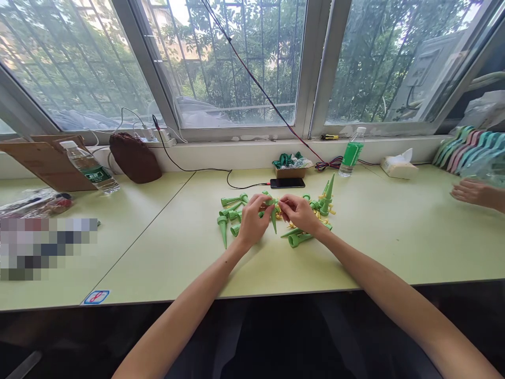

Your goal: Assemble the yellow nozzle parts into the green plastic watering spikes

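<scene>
My left hand [252,221] grips a green plastic plant watering spike [273,223] near its top, the point hanging down above the table. The fingertips of my right hand [303,213] are pinched together at the upper end of that spike; whatever lies between them is too small to make out. More green spikes [223,229] lie to the left of my left hand. Beyond my right hand a green spike [328,196] stands point up among small yellow plastic pieces [331,211]. Another spike [298,240] lies below my right wrist. My hands partly cover the pile.
Behind the pile are a phone [288,182] on a cable and a small box [291,172] with green material. Bottles [351,152], tissues [399,166] and a brown bag [134,158] stand along the window. Another person's hand [475,192] rests at right near hangers [465,150].
</scene>
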The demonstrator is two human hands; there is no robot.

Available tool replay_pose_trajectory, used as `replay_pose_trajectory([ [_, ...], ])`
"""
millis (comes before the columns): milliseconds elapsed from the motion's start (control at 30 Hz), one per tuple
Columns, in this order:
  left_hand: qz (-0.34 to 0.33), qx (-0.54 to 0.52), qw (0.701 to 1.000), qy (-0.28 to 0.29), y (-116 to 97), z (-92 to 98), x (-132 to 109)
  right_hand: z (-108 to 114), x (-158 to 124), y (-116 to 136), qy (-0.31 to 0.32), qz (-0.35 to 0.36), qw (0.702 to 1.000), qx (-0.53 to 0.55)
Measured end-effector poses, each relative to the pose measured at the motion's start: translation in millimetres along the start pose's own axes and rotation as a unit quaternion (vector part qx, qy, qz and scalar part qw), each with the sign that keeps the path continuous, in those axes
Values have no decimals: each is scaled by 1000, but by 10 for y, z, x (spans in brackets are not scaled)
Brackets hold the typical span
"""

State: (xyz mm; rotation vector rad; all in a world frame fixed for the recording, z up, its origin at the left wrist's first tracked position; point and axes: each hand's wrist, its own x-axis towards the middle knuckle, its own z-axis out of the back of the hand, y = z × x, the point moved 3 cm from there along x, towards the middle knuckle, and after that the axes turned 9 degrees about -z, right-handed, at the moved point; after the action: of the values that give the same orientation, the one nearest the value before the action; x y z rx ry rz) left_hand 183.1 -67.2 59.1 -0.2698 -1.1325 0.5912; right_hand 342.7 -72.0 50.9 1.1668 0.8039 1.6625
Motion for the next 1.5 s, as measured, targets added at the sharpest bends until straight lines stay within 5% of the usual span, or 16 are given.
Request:
replay_pose_trajectory([
  [233,110,-64,992,4,107,-19,1,-24,3,-17,0,5,1000,25],
  [567,181,-168,968,-31,242,-46,-10,-33,-27,21,-8,64,997,-38],
  [1500,11,-45,998,48,11,-53,-19,51,8,5,-90,42,986,-132],
])
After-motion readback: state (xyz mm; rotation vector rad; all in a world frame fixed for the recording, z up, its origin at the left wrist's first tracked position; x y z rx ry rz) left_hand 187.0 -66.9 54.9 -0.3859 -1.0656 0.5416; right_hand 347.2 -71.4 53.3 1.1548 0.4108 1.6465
